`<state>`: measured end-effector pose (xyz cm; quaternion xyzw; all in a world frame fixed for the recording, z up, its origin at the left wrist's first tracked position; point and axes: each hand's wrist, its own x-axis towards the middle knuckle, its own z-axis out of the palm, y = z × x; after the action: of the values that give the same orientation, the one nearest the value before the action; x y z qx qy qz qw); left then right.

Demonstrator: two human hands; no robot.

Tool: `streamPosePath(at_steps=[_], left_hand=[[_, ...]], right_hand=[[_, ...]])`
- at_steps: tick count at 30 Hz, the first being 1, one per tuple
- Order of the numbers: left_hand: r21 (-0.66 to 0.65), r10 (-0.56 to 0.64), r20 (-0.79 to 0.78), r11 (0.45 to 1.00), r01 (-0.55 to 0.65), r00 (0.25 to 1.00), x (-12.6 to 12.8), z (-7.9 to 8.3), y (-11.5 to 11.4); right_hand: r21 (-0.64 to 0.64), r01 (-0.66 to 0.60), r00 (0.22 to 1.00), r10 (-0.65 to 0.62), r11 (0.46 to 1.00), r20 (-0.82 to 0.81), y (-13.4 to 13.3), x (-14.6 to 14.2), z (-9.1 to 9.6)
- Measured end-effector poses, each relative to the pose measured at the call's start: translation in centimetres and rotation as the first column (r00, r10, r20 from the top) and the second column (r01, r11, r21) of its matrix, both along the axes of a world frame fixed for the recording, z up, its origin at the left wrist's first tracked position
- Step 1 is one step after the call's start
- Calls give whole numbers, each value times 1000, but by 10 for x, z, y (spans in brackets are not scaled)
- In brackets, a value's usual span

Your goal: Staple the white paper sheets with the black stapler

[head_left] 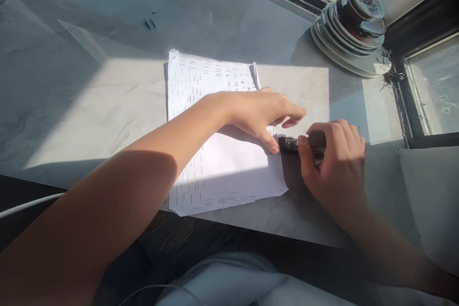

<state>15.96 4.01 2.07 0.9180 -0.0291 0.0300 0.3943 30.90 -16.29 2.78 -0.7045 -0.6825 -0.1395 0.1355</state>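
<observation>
A white stack of paper lies on the table, its left, top and bottom borders covered in rows of short dark dashes that look like staples. Small handwriting shows near its upper right. Across the sheets reaches my left hand, thumb resting at the right edge and fingers stretched out apart, partly hiding the paper. Just right of that edge, my right hand is wrapped round a dark stapler. The stapler's front end points left and meets the paper's right edge; whether its jaws are pressed together is hard to see.
A pile of plates and lidded dishes stands by the window frame at the upper right. Tiny dark bits lie on the marbled table. A white sheet-like surface is at the right, a white cable at the left.
</observation>
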Motion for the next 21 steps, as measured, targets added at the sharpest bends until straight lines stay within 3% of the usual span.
streamPosePath(at_steps=[5,11,15,18,21], left_hand=[[77,62,92,995,-69,994,2,-6,3],[56,113,65,992,-117,991,1,-10,9],[32,98,69,994,-101,993,-3,-9,12],[-30,85,46,996,-84,995,-6,-8,17],[-90,33,50,996,-28,998,-7,-6,22]], right_hand=[[98,13,1000,-15,995,21,3,6,-7],[126,-17,1000,16,992,8,5,13,-8],[159,-21,999,14,987,50,7,31,-12],[131,7,1000,-6,991,-8,6,39,-15],[79,94,996,-93,992,-15,2,34,-13]])
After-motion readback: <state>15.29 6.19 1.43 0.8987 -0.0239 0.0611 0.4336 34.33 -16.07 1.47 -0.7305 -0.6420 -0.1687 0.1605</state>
